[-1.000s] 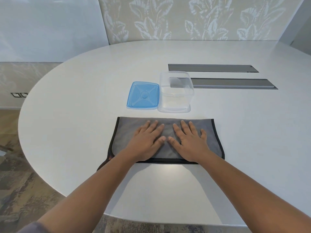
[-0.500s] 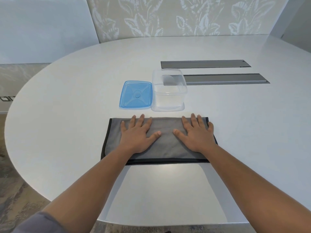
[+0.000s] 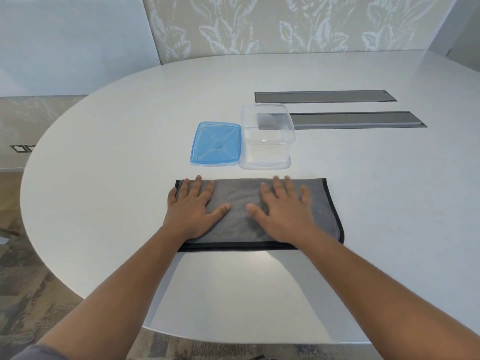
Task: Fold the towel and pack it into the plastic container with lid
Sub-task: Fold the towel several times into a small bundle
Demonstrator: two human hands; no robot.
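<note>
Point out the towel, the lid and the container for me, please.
towel point(image 3: 241, 201): head view, bare grey cloth between the hands.
lid point(image 3: 215, 144): head view, centre of the blue top.
container point(image 3: 267, 152): head view, clear near wall.

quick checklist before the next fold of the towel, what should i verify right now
1. Towel lies flat on the table, near edges lined up: ok.
2. Left hand and right hand are both flat on the towel, palms down, fingers spread, gripping nothing: ok, but a corner still has to be pinched before folding.
3. Container is open and looks empty: ok.
4. Lid is off, lying beside the container on its left, out of the way: ok.
5. Towel is small enough to fit the container: not ok, it is far wider than the container, so more folds are needed.
6. Layers under the hands are smooth: cannot tell.
</note>
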